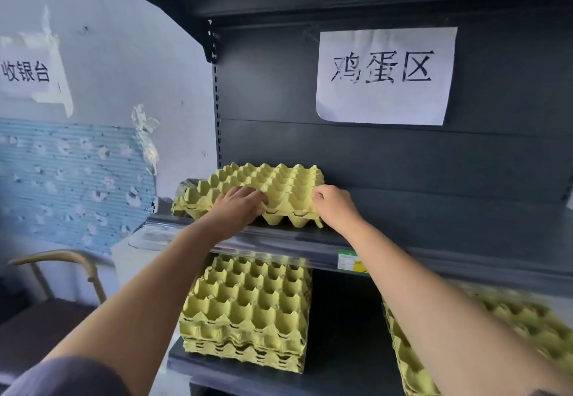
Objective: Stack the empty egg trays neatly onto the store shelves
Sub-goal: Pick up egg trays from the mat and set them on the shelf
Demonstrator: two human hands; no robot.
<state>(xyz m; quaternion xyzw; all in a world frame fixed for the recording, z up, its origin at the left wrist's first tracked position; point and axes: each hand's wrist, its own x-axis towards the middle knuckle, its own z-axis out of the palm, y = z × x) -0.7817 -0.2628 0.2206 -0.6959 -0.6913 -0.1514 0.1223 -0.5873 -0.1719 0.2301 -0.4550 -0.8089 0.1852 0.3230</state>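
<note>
On the upper shelf (288,242), both hands are gripping the top egg tray (276,180) by its near edge.
The left hand (240,206) is curling its fingers over the front rim near the middle, and the right hand (336,206) is pinching the front right corner. The tray is lying just beyond both, toward the back panel (403,159), with its wider side seemingly running along the shelf. It is sitting offset rightward from the tray beneath (189,198), so squaring up is likely calling for a leftward nudge.
</note>
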